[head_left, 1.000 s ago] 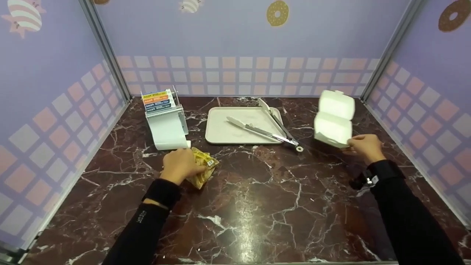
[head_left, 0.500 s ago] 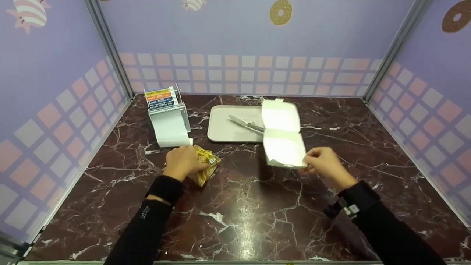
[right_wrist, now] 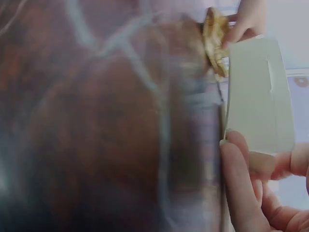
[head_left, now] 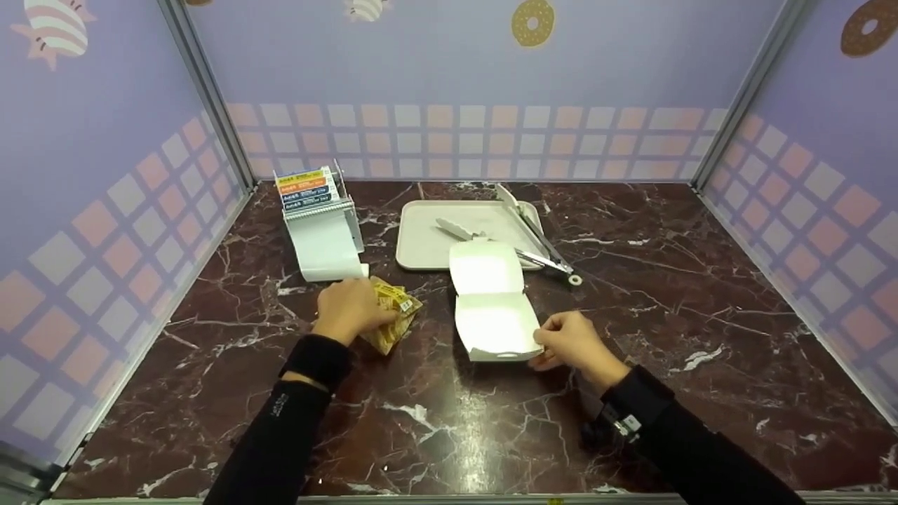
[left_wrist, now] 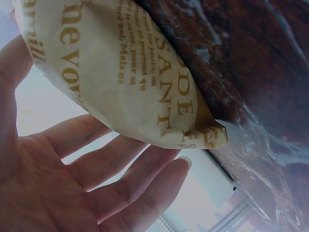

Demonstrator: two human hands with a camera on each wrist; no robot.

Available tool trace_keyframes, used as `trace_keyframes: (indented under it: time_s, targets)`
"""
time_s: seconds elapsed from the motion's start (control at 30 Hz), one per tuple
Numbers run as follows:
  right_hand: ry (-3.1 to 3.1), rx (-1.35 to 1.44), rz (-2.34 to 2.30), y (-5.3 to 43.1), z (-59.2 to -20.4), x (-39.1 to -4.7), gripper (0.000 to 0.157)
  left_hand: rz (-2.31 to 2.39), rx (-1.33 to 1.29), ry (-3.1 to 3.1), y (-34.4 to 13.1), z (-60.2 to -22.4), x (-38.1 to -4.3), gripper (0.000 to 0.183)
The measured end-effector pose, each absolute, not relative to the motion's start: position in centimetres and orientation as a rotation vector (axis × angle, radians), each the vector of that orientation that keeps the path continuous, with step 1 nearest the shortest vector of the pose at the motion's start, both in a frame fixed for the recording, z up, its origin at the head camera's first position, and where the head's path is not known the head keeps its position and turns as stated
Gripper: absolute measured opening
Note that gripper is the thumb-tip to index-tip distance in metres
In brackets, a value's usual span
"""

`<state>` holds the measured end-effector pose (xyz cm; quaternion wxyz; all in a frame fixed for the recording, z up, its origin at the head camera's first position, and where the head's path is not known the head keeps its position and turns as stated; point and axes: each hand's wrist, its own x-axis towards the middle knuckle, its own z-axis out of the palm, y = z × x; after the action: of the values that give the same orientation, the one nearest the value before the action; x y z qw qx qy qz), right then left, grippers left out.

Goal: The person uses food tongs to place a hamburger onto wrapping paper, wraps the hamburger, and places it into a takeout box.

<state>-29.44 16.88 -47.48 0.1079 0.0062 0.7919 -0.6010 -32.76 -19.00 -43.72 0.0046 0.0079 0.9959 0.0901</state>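
My left hand holds a yellow-brown printed paper packet at its left side, thumb toward the front. The packet bears a small label sticker. In the left wrist view the lettered paper bulges, and the fingers lie along its edge; its contents are hidden. My right hand pinches the front right corner of a white clamshell box. The box's lid is folded back, away from me, overlapping the tray's front edge. Nothing shows inside it. In the right wrist view fingertips grip the box wall.
Behind the box lies a beige tray with metal tongs spread across it. A label dispenser with a hanging white strip stands at the back left. Walls enclose the dark marble-look table.
My right hand has brought the clamshell box from the far right to the middle, leftward and nearer me. The left hand keeps the packet in nearly the same place.
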Motion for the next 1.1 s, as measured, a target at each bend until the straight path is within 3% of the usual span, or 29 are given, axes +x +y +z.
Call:
trace_keyframes:
  time_s: [0.37,0.53,0.63,0.83,0.93,1.1]
  targets:
    - [2.416,0.04,-1.634,15.9,-47.9,-29.9,0.016,0.25,-0.012,3.165,-18.2,-43.6,-32.5,0.054]
    - [2.812,-0.198,-1.165,16.0,-46.1,-30.0,0.039,0.261,-0.03,3.214,-17.8,-43.7,-32.2,0.058]
    - [3.192,-0.385,-0.869,14.9,-44.1,-30.0,0.042,0.246,-0.057,3.228,-17.8,-43.7,-32.1,0.063]
    - [3.092,-0.714,-1.076,9.0,-40.1,-29.8,0.017,0.265,-0.093,3.252,-17.5,-43.2,-31.7,0.07]
    - [2.858,-0.765,-1.144,5.8,-39.8,-30.0,0.022,0.349,-0.108,3.317,-17.6,-42.9,-31.5,0.064]
    - [2.729,-0.774,-1.015,2.1,-40.8,-30.8,0.034,0.462,-0.078,3.38,-17.4,-42.6,-30.9,0.039]
